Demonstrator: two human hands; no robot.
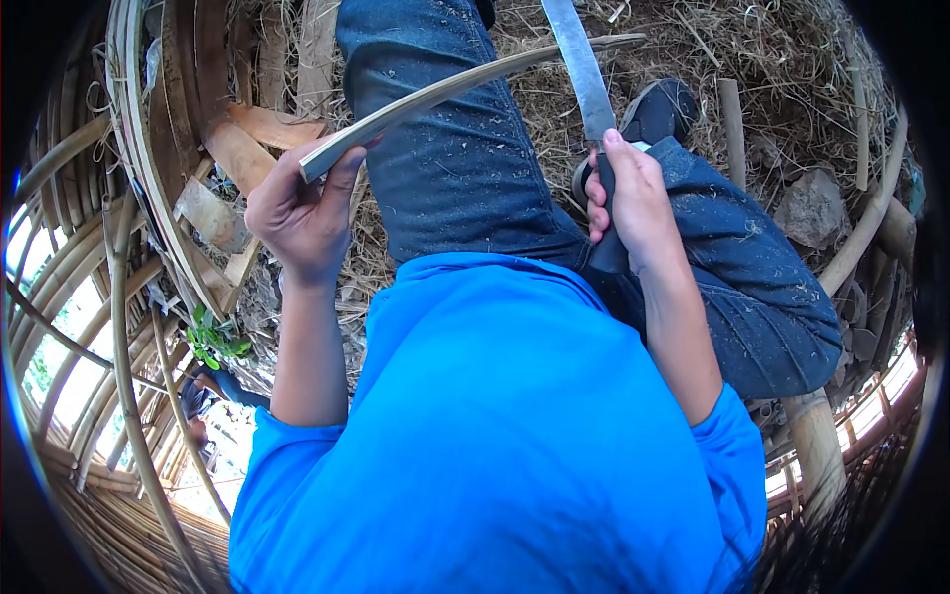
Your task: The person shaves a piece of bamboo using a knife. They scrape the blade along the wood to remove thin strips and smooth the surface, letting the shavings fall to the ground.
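My left hand [307, 213] is closed round the near end of a long split bamboo strip [445, 91], pinching it between thumb and fingers. The strip slants up and to the right, over my leg in dark jeans. In my right hand [633, 193] is a large knife [584, 84], gripped by its dark handle with the thumb near the base of the blade. Its blade points away from me and crosses the strip close to the strip's far end. Whether blade and strip touch there, I cannot tell.
Long bamboo strips [124, 119] and brown wood pieces [242, 148] lie at the left. Dry straw and shavings [782, 59] cover the ground ahead. A stone [813, 208] and bamboo poles [876, 213] are at the right. Another person [203, 396] shows at lower left, beyond bamboo slats.
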